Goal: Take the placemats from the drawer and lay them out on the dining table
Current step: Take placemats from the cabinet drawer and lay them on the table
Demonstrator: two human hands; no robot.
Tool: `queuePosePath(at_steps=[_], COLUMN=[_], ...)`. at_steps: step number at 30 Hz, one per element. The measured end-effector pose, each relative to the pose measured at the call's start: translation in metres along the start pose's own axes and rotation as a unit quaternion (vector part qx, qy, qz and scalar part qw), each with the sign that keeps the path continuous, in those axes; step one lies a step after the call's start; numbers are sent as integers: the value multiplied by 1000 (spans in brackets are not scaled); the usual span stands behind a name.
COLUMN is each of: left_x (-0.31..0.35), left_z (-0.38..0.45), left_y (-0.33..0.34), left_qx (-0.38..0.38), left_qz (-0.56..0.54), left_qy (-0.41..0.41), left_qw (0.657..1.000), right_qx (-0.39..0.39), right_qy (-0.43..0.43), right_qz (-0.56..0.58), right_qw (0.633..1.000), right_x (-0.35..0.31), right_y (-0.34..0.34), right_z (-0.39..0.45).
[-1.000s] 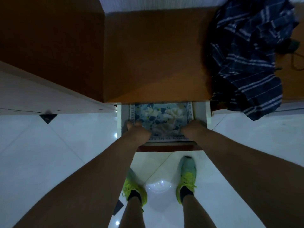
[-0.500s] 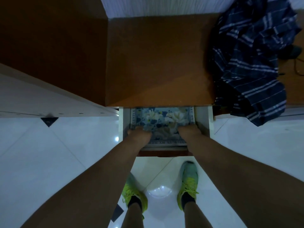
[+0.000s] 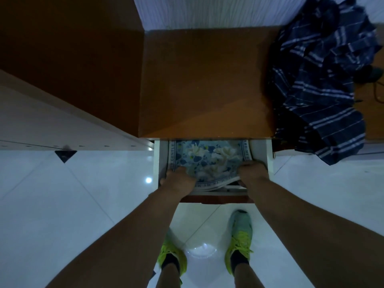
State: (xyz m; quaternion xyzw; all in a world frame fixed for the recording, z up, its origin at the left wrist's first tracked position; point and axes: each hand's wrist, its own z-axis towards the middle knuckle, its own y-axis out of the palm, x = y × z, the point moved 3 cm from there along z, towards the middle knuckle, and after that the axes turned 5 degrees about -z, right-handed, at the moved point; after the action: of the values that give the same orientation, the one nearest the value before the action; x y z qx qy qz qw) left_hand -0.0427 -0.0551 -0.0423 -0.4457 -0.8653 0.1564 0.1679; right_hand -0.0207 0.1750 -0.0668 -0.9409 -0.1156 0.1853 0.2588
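Note:
A stack of blue floral placemats (image 3: 209,156) with lettered borders lies in the open white drawer (image 3: 262,150) under a brown wooden cabinet top. My left hand (image 3: 177,180) grips the stack's near left corner. My right hand (image 3: 252,172) grips the near right corner. The near edge of the stack is lifted and bowed, showing the layered edges of several mats. The far part of the stack is hidden under the cabinet top.
The brown cabinet top (image 3: 205,84) overhangs the drawer. A dark blue striped cloth (image 3: 324,75) is heaped on its right side, with a black cable beside it. A white panel (image 3: 52,121) stands at the left. My feet in yellow-green shoes (image 3: 240,242) stand on glossy white tiles.
Both hands have closed on the near corners of the stack, and its near edge has lifted and bowed up from the drawer floor.

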Motion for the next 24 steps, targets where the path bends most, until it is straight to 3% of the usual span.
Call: queuePosePath(at_steps=[4,6,8,10,12,15,19,21,24], left_x=[-2,-1,-6,-14,-18,-19,-21,-26,-32], left_z=[-3,-12,-17,-18,-21,-30,-34,-32,-41], left_y=[3,-2,-4,-5,-10,-20,-28,-31,-38], left_qx=[0,20,27,16,18,-32,-106,-130,-104], left_qz=[-6,-57,-77,-98,-181,-347,-483,-471,-363], left_qy=[5,25,39,45,62,42,-9,-9,59], left_qw=[1000,998,996,994,981,936,869,873,924], right_qx=[-21,-22,-55,-97,-106,-126,-183,-206,-205], right_qy=[-102,-136,-108,-48,-36,-51,-47,-53,-82], right_qz=[-75,-57,78,238,275,257,253,233,72], right_qw=[992,989,990,965,955,957,949,949,973], right_x=[5,9,12,9,3,2,8,14,19], right_y=[-13,-16,-21,-30,-46,-70,-90,-93,-90], right_z=[-13,-26,-38,-50,-64,-68,-64,-62,-63])
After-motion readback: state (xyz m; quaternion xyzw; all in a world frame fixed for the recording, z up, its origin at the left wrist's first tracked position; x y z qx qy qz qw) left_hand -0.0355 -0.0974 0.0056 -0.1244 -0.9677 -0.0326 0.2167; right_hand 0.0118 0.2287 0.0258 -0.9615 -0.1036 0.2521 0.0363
